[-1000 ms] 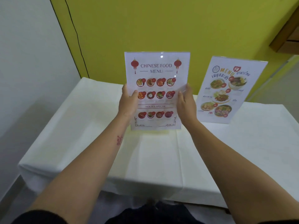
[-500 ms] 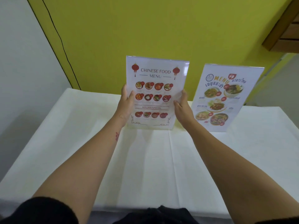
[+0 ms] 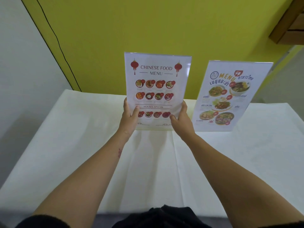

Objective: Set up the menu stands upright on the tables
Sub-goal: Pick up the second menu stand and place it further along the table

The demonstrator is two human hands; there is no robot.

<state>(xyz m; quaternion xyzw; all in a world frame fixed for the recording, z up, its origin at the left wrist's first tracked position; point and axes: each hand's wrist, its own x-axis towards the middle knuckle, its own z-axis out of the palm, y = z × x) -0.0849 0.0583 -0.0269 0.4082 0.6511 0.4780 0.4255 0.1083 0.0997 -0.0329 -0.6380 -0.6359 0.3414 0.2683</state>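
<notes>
A clear acrylic stand with a white Chinese food menu is upright in the middle of the table, its bottom edge at the white cloth. My left hand grips its lower left edge and my right hand grips its lower right edge, thumbs on the front face. To the right a second stand with a Thai food menu stands upright on the cloth by itself, turned slightly.
The table wears a white cloth and runs up to a yellow-green wall. A white wall with a black cable lies on the left. A wooden shelf corner juts out at the upper right.
Both hands have lowered the Chinese food menu stand and carried it farther from me, down to the cloth. My grip has slid toward its lower edges. The Thai menu stand has not moved.
</notes>
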